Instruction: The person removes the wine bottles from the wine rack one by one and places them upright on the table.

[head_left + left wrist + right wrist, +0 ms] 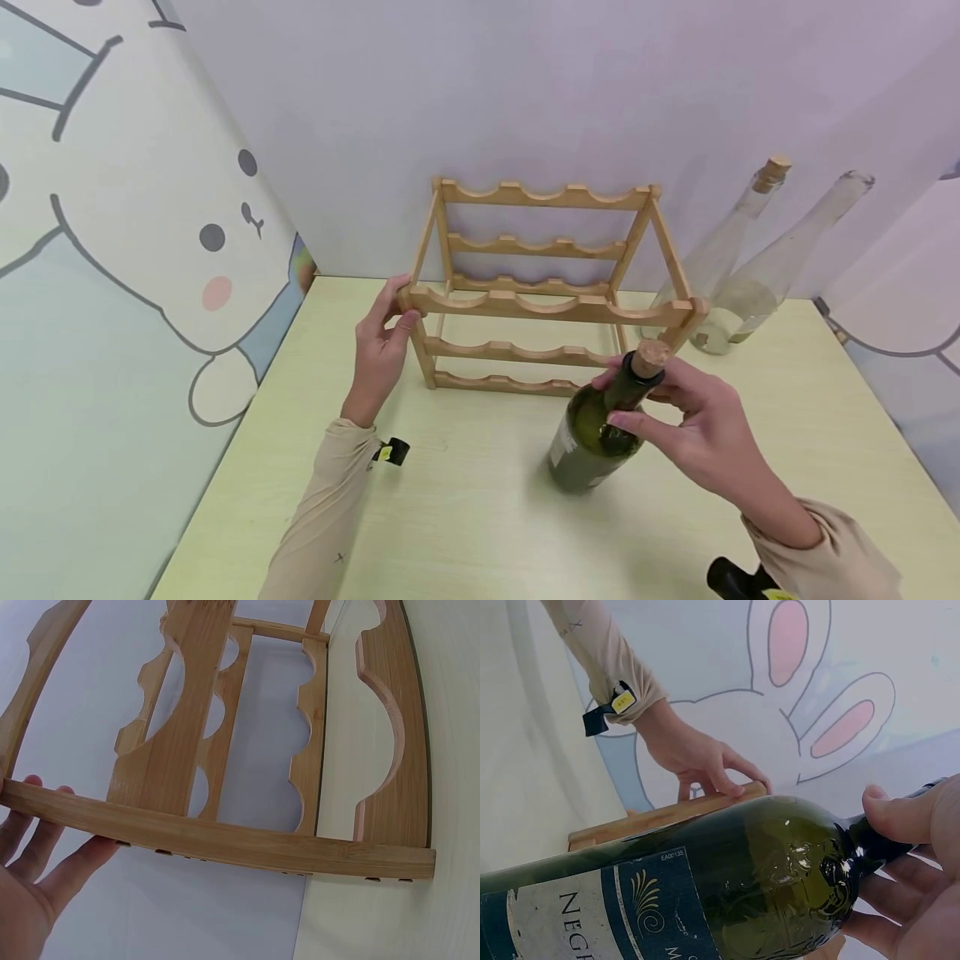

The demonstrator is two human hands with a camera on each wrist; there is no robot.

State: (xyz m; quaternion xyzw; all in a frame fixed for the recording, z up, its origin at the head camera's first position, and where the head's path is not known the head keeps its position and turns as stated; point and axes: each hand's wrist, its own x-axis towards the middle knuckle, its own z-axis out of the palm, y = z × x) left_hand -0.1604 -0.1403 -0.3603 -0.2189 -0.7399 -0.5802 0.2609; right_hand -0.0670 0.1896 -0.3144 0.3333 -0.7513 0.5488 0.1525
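A wooden wine rack with scalloped rails stands on the table against the back wall. My left hand grips its upper left front corner, and in the left wrist view the fingers curl round the side post. In front of the rack's right part, my right hand holds a green wine bottle by its neck, thumb on the near side. A cork sits in the bottle's mouth. The bottle tilts slightly, and its dark label shows in the right wrist view.
Two clear glass bottles stand behind the rack's right side: a corked one and an uncorked one. The pale table meets walls at the back and left, the left one bearing a cartoon print.
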